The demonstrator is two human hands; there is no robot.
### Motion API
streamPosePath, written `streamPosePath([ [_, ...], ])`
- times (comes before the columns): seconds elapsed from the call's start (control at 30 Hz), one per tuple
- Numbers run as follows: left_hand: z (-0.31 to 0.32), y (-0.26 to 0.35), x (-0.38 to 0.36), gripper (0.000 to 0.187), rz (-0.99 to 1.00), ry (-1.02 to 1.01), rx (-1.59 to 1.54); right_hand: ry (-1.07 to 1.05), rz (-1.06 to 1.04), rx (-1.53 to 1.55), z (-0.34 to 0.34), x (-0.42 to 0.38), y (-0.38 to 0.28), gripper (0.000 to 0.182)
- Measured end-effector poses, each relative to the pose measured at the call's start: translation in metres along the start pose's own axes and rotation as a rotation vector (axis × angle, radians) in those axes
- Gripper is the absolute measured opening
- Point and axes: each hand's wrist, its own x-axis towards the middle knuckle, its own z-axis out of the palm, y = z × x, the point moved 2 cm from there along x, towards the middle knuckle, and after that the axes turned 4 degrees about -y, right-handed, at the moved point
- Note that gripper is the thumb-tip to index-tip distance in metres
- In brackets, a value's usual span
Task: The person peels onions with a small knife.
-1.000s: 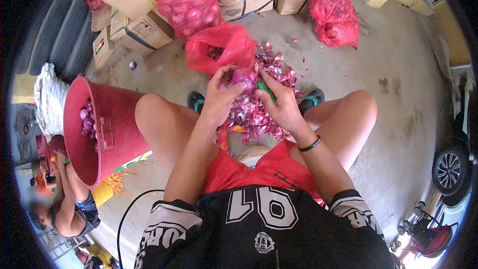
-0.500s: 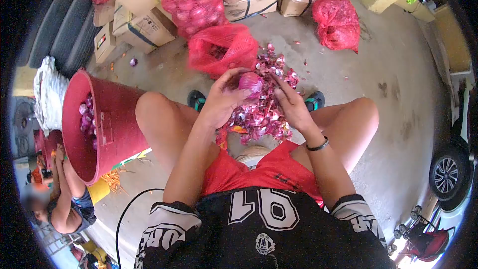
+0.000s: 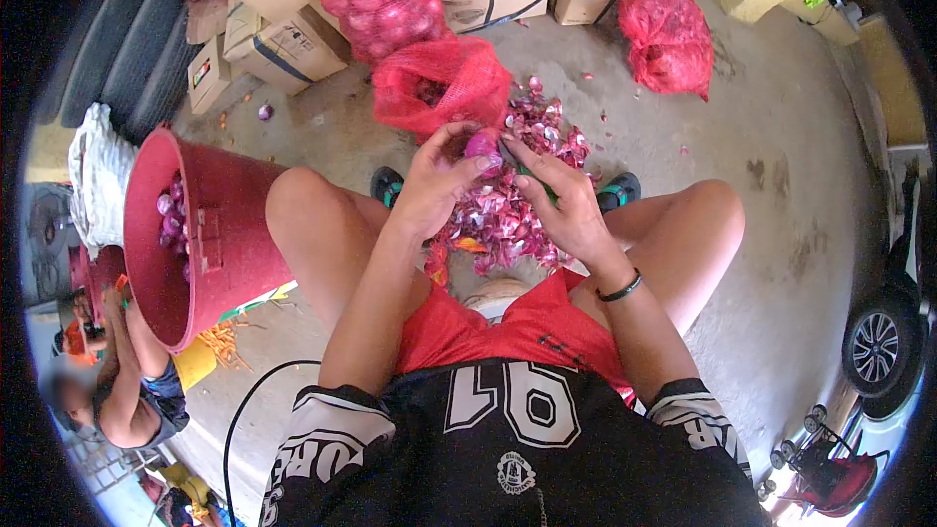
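Between my hands is a purple-red onion [image 3: 482,146], held in the fingers of my left hand [image 3: 437,179]. My right hand [image 3: 564,197] is closed on a knife with a green handle [image 3: 535,181]; its dark blade is against the onion's right side. Below the hands, a heap of onion skins [image 3: 508,224] lies on the floor. Just beyond my left hand sits an open red mesh bag [image 3: 439,88], with dark contents partly visible. A red tub [image 3: 229,234] holding several onions [image 3: 173,220] stands left of my left knee.
A full mesh bag of onions [image 3: 381,0] and strapped cardboard boxes [image 3: 291,47] are at the back, with another red bag [image 3: 667,39] to the right. Stacked tires [image 3: 117,49] stand at the far left. A person [image 3: 137,400] sits at the lower left. One onion [image 3: 264,111] lies on the floor.
My right hand has closed in on the onion, and the green knife handle now shows in it. The onion has turned slightly in my left hand.
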Motion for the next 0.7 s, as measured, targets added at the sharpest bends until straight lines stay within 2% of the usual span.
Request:
streamPosePath([
  [0.13, 0.0, -0.001, 0.001, 0.042, -0.045, -0.022, -0.032, 0.096, 0.042, 0.157, 0.003, 0.0, 0.009, 0.038],
  [0.23, 0.002, -0.001, 0.001, 0.043, -0.035, -0.056, -0.028, 0.112, 0.007, 0.185, 0.003, -0.001, 0.014, 0.045],
  [0.43, 0.001, 0.002, 0.0, 0.044, -0.037, -0.016, -0.006, 0.008, 0.046, 0.116, 0.002, -0.003, -0.002, 0.059],
  [0.63, 0.003, 0.004, -0.001, 0.044, -0.004, -0.007, 0.059, -0.029, 0.059, 0.122, 0.002, -0.003, -0.003, 0.056],
  [0.7, 0.001, 0.002, -0.001, 0.045, -0.008, -0.01, 0.069, 0.003, -0.032, 0.078, 0.005, -0.002, 0.003, 0.051],
])
